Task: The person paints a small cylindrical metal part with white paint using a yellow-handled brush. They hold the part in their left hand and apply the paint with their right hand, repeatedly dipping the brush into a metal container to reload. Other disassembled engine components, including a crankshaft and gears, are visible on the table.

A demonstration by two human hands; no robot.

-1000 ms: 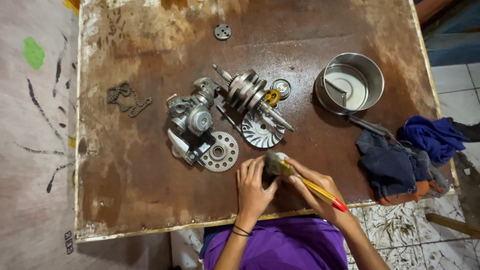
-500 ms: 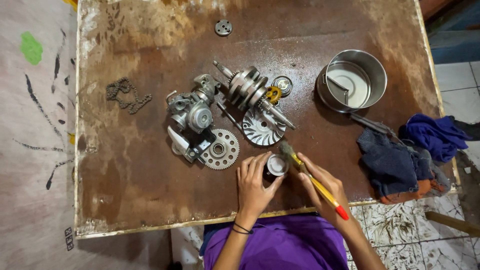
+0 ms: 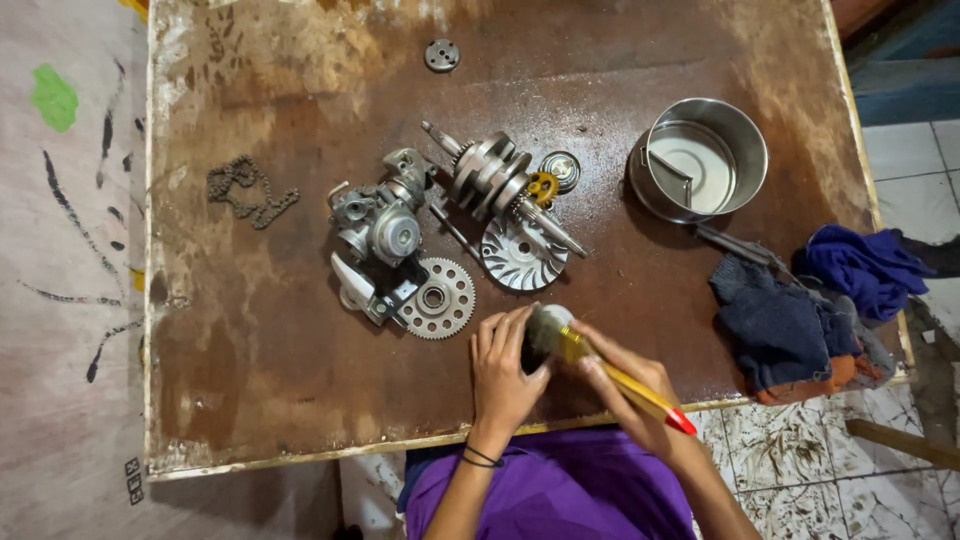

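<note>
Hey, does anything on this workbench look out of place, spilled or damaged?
Nothing looks spilled or broken. The table is heavily stained and worn, and one small round metal part lies alone at the far edge, apart from the engine parts at the middle.

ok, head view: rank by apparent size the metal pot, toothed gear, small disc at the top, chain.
1. Metal pot
2. Chain and toothed gear: look alike, not ranked
3. Small disc

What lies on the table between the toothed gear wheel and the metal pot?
In the head view, between the toothed gear wheel and the metal pot lie the finned round disc and the crankshaft on the table.
</note>
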